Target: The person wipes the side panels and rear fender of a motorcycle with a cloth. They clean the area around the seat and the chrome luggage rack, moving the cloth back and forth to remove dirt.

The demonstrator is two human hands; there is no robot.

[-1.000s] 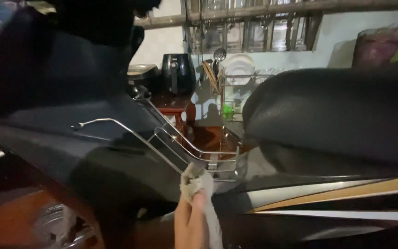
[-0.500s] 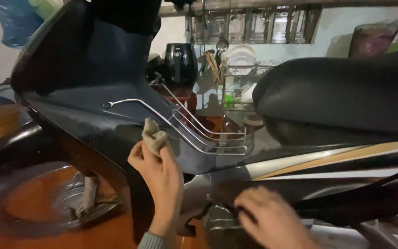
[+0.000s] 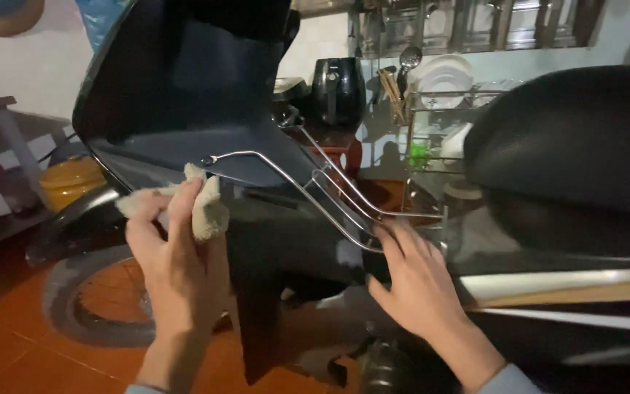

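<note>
A black motorbike (image 3: 205, 102) fills the view, its leg shield on the left and its black seat (image 3: 577, 146) on the right. A chrome wire rack (image 3: 329, 193) runs across the middle of the body. My left hand (image 3: 176, 255) grips a beige cloth (image 3: 202, 208) and presses it against the lower edge of the leg shield, near the rack's left end. My right hand (image 3: 417, 281) lies with spread fingers on the dark body panel just below the rack's right end and holds nothing.
The front wheel (image 3: 89, 299) stands on an orange tiled floor (image 3: 1, 350). Behind the bike are a black kitchen appliance (image 3: 337, 91), a dish rack with white plates (image 3: 442, 76) and a low shelf (image 3: 1, 190) at the left wall.
My left hand has carried the cloth up and left along the leg shield. My right hand rose from the lower engine area to rest on the panel under the rack.
</note>
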